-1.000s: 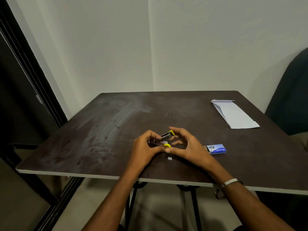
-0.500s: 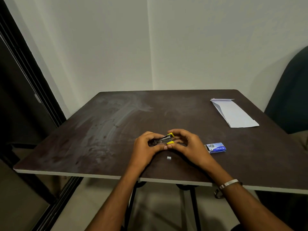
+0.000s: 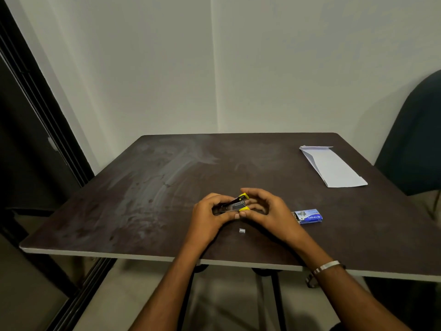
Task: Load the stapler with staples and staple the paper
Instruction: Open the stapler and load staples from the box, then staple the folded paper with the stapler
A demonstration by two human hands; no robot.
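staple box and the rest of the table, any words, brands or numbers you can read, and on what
Staple box: white print on the blue top, too small and blurred to read.
Stapler: no readable marking; both hands partly cover it.
Paper: blank on the side that shows.
Staple strip on the table: no text.
So nothing here can be quoted.

A plain room in a home or small office: bare pale walls (image 3: 286, 68) meeting in a corner at 12 o'clock, a dark counter (image 3: 167, 182), a dark chair (image 3: 415, 144) at 3 o'clock.
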